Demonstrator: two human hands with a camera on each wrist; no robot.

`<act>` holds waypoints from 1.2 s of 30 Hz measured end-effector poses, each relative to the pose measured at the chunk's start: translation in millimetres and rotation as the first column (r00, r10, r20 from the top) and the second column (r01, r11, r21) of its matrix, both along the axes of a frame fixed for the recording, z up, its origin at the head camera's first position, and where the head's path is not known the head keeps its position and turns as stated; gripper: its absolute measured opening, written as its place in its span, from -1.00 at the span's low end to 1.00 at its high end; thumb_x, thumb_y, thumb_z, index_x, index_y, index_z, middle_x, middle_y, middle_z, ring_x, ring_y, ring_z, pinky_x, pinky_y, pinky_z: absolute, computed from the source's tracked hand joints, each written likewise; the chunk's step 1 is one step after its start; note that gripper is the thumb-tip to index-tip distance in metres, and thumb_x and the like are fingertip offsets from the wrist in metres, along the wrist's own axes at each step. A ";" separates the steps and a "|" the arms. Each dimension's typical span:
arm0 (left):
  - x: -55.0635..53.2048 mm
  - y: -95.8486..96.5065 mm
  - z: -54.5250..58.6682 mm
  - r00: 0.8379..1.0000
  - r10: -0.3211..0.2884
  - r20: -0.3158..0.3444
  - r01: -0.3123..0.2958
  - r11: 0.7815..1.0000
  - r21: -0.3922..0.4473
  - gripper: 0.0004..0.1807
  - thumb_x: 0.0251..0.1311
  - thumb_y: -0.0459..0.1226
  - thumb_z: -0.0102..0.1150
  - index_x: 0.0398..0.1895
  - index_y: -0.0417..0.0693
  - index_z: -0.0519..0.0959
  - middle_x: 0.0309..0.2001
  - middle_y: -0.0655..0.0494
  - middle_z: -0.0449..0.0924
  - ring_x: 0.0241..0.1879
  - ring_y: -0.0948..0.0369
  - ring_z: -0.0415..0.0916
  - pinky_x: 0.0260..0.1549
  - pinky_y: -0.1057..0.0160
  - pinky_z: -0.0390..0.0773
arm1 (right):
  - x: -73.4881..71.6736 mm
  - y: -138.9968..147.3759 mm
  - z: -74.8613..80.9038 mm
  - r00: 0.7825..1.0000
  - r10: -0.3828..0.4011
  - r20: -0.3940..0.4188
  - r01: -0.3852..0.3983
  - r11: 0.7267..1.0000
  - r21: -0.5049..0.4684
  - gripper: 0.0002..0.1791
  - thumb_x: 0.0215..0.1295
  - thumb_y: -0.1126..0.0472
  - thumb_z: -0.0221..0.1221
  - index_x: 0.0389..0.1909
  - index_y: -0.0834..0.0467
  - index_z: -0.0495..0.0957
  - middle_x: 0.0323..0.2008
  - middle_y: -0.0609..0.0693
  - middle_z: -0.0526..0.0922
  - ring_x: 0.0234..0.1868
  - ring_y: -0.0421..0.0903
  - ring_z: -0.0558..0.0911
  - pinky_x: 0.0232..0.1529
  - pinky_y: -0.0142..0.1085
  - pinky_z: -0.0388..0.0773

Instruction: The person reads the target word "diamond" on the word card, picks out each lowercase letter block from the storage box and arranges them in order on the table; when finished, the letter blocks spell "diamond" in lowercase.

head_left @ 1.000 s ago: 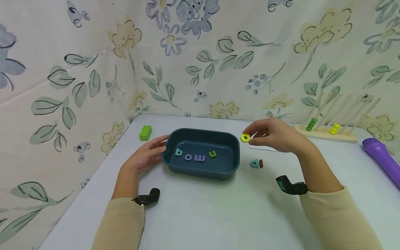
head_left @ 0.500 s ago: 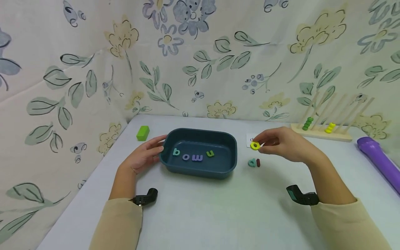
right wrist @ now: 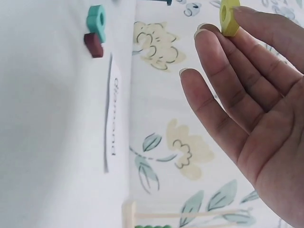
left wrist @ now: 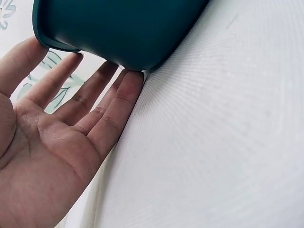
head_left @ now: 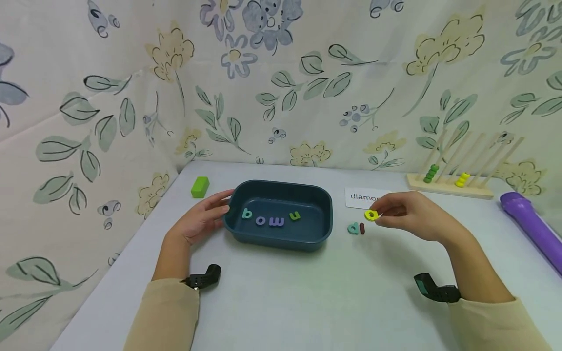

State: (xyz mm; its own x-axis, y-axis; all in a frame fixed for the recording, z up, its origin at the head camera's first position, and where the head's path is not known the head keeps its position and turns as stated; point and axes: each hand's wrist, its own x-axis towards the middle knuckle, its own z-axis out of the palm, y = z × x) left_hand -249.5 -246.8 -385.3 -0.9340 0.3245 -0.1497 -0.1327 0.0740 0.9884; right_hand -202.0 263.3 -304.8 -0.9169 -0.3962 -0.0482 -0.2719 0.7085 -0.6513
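Between thumb and fingertips my right hand (head_left: 410, 215) pinches a yellow letter (head_left: 371, 215), round with a hole, raised above the table. Just left of it on the table lie a teal letter d (head_left: 353, 228) and a small dark red stick-shaped letter (head_left: 362, 228). Behind is a white card (head_left: 361, 196) printed "diamond", partly covered by the hand in the head view. My left hand (head_left: 199, 218) touches the left end of a dark blue tray (head_left: 281, 239) with nearly straight fingers (left wrist: 121, 102). Inside the tray are a teal letter (head_left: 247, 213), two purple letters (head_left: 276, 222) and a green letter (head_left: 294, 216).
A green block (head_left: 200, 187) sits behind the left hand. At the back right stands a wooden peg rack (head_left: 452, 187) with green and yellow beads. A purple tube-like object (head_left: 531, 229) lies at the right edge. Floral cloth (head_left: 281, 87) hangs behind the table.
My right hand has moved right and toward me with the yellow letter, away from the tray's edge, uncovering part of the card. The left hand has stayed at the tray.
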 end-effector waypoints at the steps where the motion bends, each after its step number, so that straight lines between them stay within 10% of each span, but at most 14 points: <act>1: 0.2 0.2 0.3 1.000 -0.003 -0.001 0.003 1.000 0.000 -0.34 0.51 -0.24 0.11 0.61 0.04 0.21 0.58 -0.09 0.18 0.34 0.16 0.42 0.13 0.32 0.59 | 0.1 2.1 -2.3 1.000 -0.009 0.005 0.009 1.000 -0.002 -0.66 0.37 0.05 0.36 0.08 0.08 0.68 -0.06 -0.05 0.76 -0.09 -0.14 0.70 -0.11 -0.36 0.64; 36: -0.2 -0.2 -0.3 1.000 0.003 0.001 -0.003 1.000 -0.024 -0.32 0.49 -0.18 0.16 0.61 0.07 0.22 0.58 -0.08 0.18 0.38 0.11 0.38 0.13 0.33 0.59 | -18.4 17.2 -61.4 0.993 -0.025 0.116 0.027 0.999 -0.017 -0.69 0.30 0.21 0.36 0.02 0.22 0.68 -0.25 0.03 0.61 -0.24 -0.08 0.55 -0.30 -0.37 0.58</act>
